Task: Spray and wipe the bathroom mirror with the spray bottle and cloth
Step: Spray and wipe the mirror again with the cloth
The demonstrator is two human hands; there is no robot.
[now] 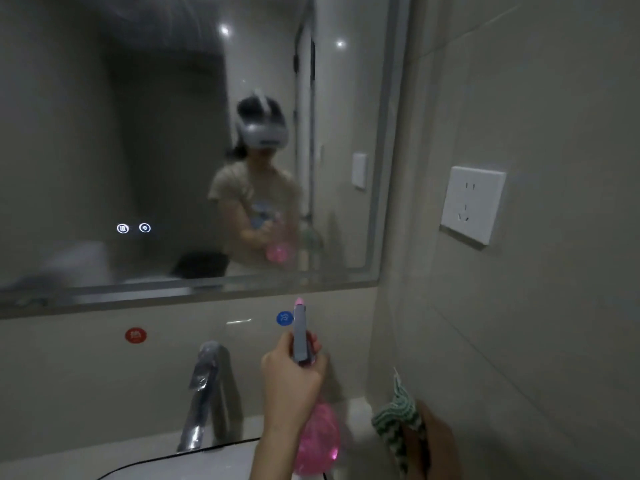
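The bathroom mirror [138, 133] fills the upper left of the view, its frosted border running along the bottom and right edges, and in it stands the blurred reflection of a person wearing a headset. To its right a tiled wall [536, 81] carries a white socket plate [472, 204]. Below the mirror a chrome faucet [204, 393] rises over the edge of the basin [214, 462], with a red round sticker [135, 335] and a blue round sticker [284, 318] on the wall behind it. The left hand [291, 382] is curled round the neck of the spray bottle [317, 434], whose pink body hangs below the fist and whose grey head with its pink nozzle points up toward the mirror's lower edge. At the lower right the right hand [434, 445] clutches the cloth [398, 414], green and white and bunched, close to the wall; the fingers seem wrapped round it, though blur and shadow hide them. Two small lit icons [133, 228] glow in the glass.
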